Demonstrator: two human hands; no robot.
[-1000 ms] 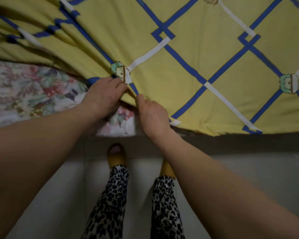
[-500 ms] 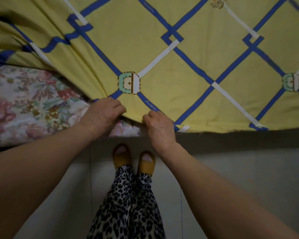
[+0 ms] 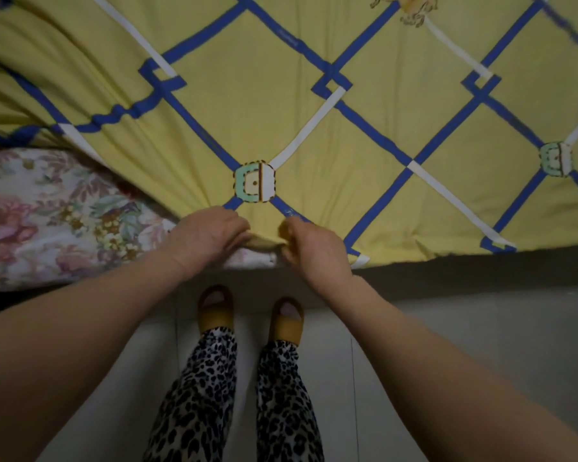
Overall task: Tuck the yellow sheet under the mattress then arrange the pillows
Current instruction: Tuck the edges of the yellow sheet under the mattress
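Left hand [image 3: 207, 236]: fingers curled over the near hem of the yellow sheet [image 3: 281, 121], gripping it at the bed edge. Floral mattress [image 3: 47, 215]: uncovered at far left. Right hand [image 3: 314, 250]: pinching the same hem just beside the left. Sheet: spread over the bed, blue-and-white lattice print; faint lettering on a blue stripe, unreadable.
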